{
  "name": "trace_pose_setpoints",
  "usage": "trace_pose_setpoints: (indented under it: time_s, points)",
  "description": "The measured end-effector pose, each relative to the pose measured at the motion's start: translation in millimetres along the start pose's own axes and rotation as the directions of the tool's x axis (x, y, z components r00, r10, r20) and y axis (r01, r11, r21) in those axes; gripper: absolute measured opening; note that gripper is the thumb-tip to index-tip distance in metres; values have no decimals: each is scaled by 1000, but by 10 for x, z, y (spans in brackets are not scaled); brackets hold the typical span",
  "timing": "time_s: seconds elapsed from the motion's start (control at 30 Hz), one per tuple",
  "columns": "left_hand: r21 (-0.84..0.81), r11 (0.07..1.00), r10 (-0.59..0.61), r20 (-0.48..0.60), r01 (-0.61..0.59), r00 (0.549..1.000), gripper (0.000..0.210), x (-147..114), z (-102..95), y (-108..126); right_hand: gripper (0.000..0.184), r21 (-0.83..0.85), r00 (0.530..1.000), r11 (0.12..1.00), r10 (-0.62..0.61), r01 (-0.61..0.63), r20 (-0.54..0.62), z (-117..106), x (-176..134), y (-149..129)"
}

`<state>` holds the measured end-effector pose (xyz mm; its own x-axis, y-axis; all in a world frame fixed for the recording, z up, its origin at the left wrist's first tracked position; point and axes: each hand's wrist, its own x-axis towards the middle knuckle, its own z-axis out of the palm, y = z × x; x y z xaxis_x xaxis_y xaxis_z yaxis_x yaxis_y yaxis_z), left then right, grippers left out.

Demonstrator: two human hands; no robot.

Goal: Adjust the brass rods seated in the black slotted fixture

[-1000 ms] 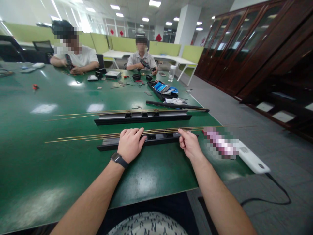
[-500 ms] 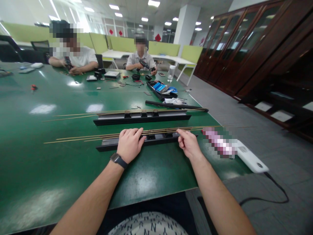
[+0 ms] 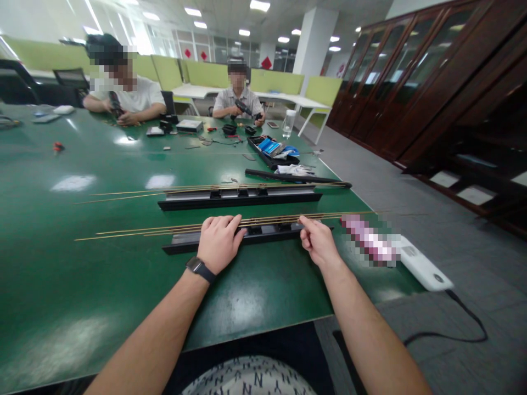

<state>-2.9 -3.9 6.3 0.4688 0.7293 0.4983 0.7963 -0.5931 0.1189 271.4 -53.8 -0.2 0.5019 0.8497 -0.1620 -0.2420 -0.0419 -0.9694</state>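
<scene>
My left hand (image 3: 219,241), with a dark watch on the wrist, lies over a black channel-shaped rail (image 3: 269,237). Its fingers are bent across the far edge and the thumb rests on the near side. Several thin brass-coloured rods (image 3: 164,229) run lengthwise along this rail, pass under those fingers and stick out past both ends. Near the rail's right end, my right hand (image 3: 318,241) has its index finger forward at the rods, the other fingers curled; it seems to pinch a rod, its thumb partly hidden. Small black blocks (image 3: 284,226) sit inside the rail.
Beyond lies a second black rail (image 3: 239,202) with more rods. Behind it are a dark bar (image 3: 296,178), white gloves (image 3: 294,170) and a black tray (image 3: 269,156). A white device (image 3: 424,266) with a cable lies right. Two people (image 3: 127,93) sit across the green table (image 3: 102,296).
Both hands stay in the same place on the rail and rods. Only a very slight shift of the whole view shows.
</scene>
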Motion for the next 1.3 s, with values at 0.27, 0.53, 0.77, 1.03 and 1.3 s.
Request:
trace_pose_setpoints:
  time_s: [0.27, 0.53, 0.77, 1.03, 1.3]
  points:
    - [-2, 1000, 6, 2, -6, 1000, 38, -2, -1, -1, 43, 4, 999, 1000, -26, 26, -19, -2, 5, 24]
    - [4, 1000, 2, 6, -2, 1000, 37, -1, -2, -2, 41, -8, 999, 1000, -17, 17, -33, 2, 4, 17]
    - [12, 1000, 3, 4, -3, 1000, 38, 0, -1, -1, 47, 10, 1000, 1000, -14, 14, -14, -10, 17, 28]
    - [18, 1000, 7, 2, -7, 1000, 37, 2, 1, 2, 47, 8, 998, 1000, -6, 7, -62, -8, 36, 47]
    - [10, 1000, 12, -17, -11, 1000, 35, 3, 8, -4, 44, 6, 999, 1000, -22, 22, -27, -6, 24, 35]
